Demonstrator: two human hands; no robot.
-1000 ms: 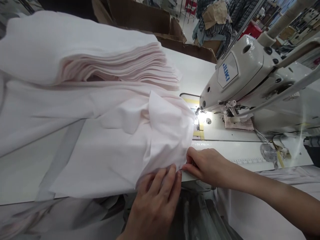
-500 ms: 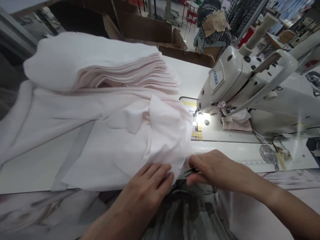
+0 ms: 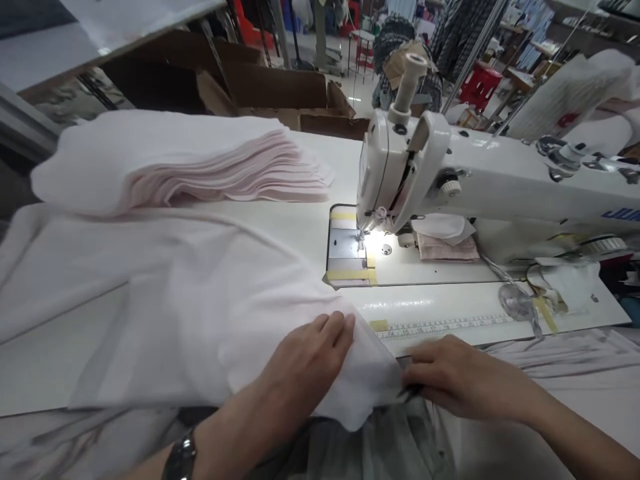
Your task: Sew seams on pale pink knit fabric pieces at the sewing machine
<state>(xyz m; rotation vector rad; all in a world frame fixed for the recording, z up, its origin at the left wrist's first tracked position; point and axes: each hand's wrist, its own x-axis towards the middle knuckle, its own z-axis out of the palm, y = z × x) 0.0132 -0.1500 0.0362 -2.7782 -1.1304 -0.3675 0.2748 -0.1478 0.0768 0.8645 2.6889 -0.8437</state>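
A pale pinkish-white fabric piece (image 3: 200, 333) spreads over the sewing table, and its corner hangs over the front edge. My left hand (image 3: 313, 350) has its fingers bent together, gripping the cloth near its right edge. Just right of that corner, my right hand (image 3: 450, 373) is closed around a small dark pointed tool (image 3: 411, 393), whose kind I cannot make out. Its tip is close to the cloth's edge. Behind my hands stands a white sewing machine (image 3: 400, 173), its needle area lit and no cloth under the foot.
A folded stack of pale fabric (image 3: 175, 160) lies at the back left. Cardboard boxes (image 3: 280, 90) stand behind the table. A measuring tape strip (image 3: 440, 327) runs along the front edge. Folded pink cloth (image 3: 445, 247) rests under the machine arm. Greyish fabric (image 3: 380, 447) covers my lap.
The cloth has shifted away from the needle toward the front edge and lies flatter. My right hand has moved right and nearer to me with the dark tool. The view has turned right.
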